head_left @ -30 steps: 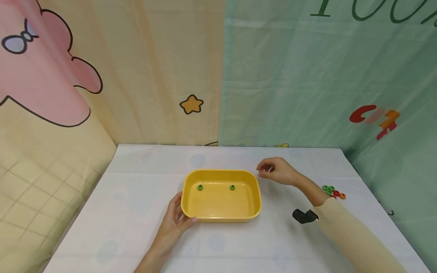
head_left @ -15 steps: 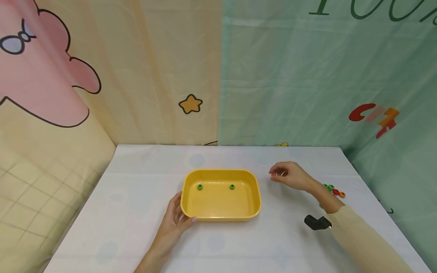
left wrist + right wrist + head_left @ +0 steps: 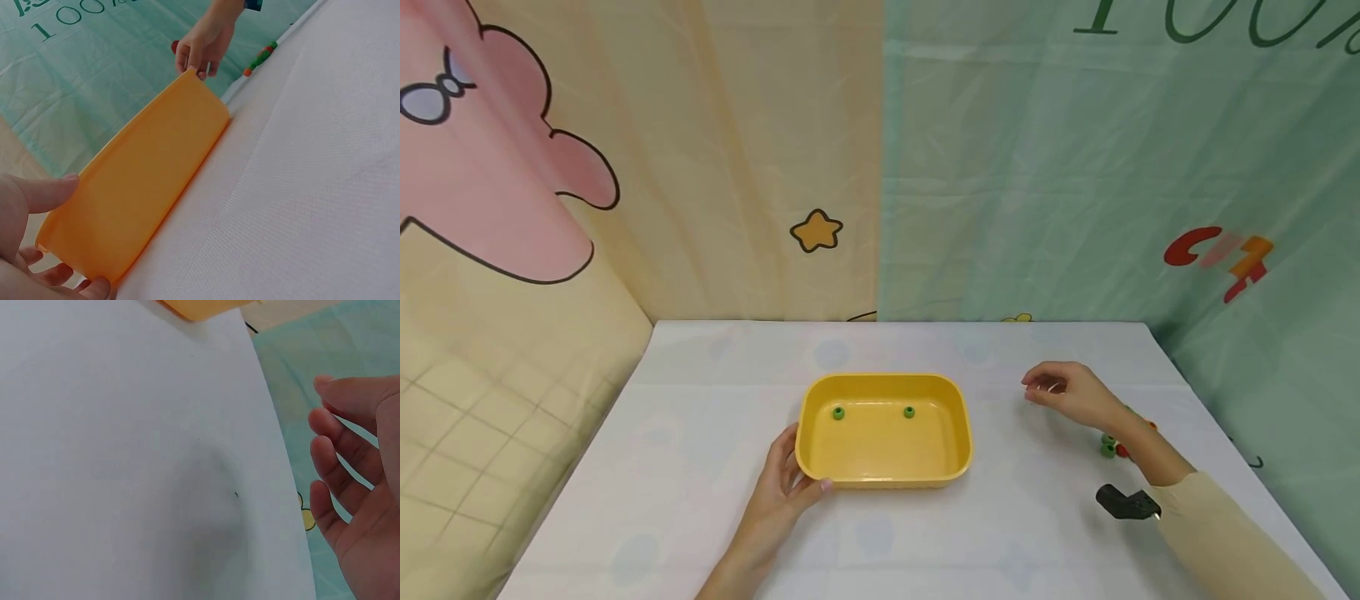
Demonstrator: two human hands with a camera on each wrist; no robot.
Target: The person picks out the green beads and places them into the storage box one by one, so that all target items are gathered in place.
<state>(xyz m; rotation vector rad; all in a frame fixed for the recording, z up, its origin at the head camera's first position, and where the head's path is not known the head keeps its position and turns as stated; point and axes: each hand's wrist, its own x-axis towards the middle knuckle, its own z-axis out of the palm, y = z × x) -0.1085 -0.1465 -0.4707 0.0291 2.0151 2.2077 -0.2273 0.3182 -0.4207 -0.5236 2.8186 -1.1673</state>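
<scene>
A yellow plastic tray (image 3: 883,482) sits in the middle of the table, with one green bead (image 3: 838,413) and a second green bead (image 3: 909,412) lying inside. My left hand (image 3: 775,494) holds the tray's near left corner. In the left wrist view its thumb lies against the rim of the tray (image 3: 144,175) and its fingers bend around the lower end. To the right of the tray, my right hand (image 3: 1072,393) hovers over the table, fingers loosely bent. The right wrist view shows nothing in that right hand (image 3: 362,469).
Several loose green, red and orange beads (image 3: 1108,450) lie on the right side of the table, partly hidden by the right forearm. A black wrist mount (image 3: 1127,503) juts from the right sleeve. Printed curtains (image 3: 1015,167) stand behind the white table.
My right hand has moved right, away from the tray and toward the loose beads. The left hand and the tray have stayed in place.
</scene>
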